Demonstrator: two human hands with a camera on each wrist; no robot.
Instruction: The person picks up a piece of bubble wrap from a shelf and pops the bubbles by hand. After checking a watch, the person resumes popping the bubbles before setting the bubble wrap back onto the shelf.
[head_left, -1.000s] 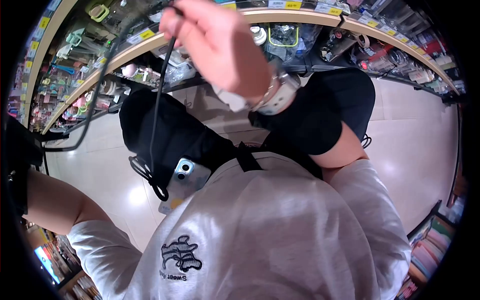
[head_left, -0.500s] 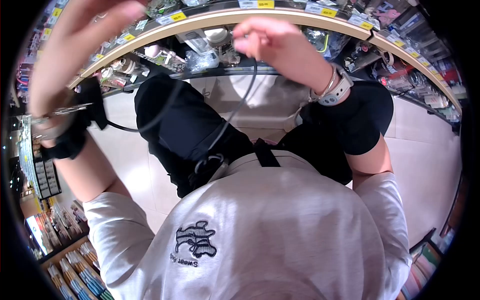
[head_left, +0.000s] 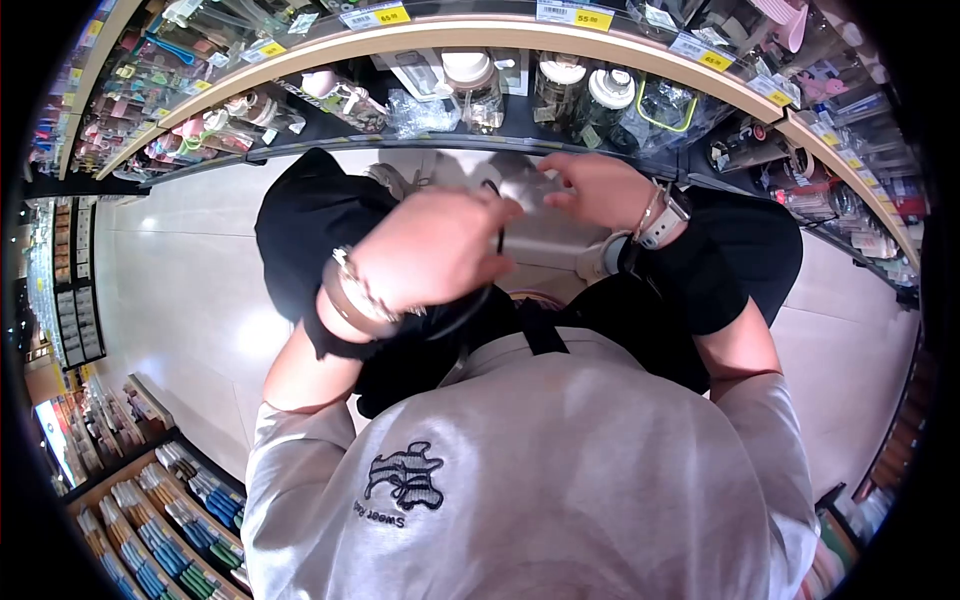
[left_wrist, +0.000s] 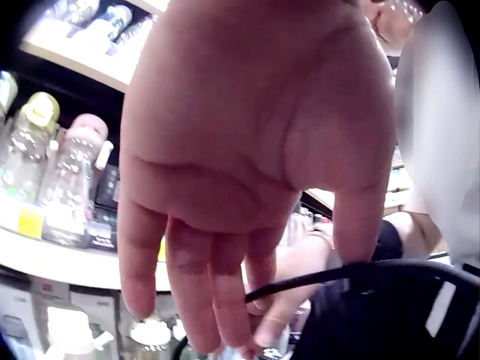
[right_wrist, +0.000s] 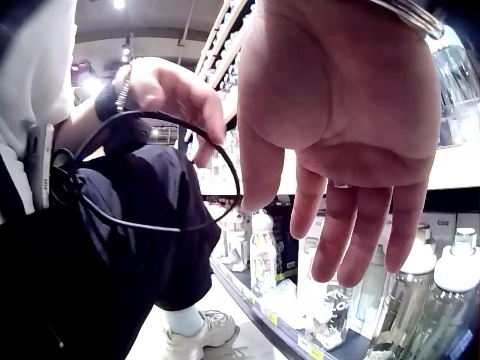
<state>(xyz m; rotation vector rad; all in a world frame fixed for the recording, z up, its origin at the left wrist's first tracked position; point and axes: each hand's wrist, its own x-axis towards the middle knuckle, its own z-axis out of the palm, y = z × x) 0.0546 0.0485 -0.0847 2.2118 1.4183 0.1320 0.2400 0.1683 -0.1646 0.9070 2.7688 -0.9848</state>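
Note:
My left hand point(head_left: 425, 245), with a bracelet on its wrist, is over the lap and holds a thin black cord point(left_wrist: 322, 276) between thumb and fingers. In the right wrist view the cord curves in a wide loop from that hand toward a phone point(right_wrist: 43, 161) at the waist. Across from it, my right hand point(head_left: 605, 190) wears a pale watch. Its fingers point(right_wrist: 335, 236) hang loosely and hold nothing, with the thumb near the loop's edge. Past both hands, lidded clear bottles point(head_left: 480, 95) stand on the low shelf.
A curved shop shelf point(head_left: 430, 45) with price tags runs ahead above the bottom shelf. Dark-trousered knees point(head_left: 310, 215) are bent on either side, over a pale tiled floor point(head_left: 190, 300). Racks of blue and green items point(head_left: 150, 520) stand at lower left.
From high at the left, my left hand has come down over the lap and now holds the cord. My right hand has moved right and lower, away from the cord it held.

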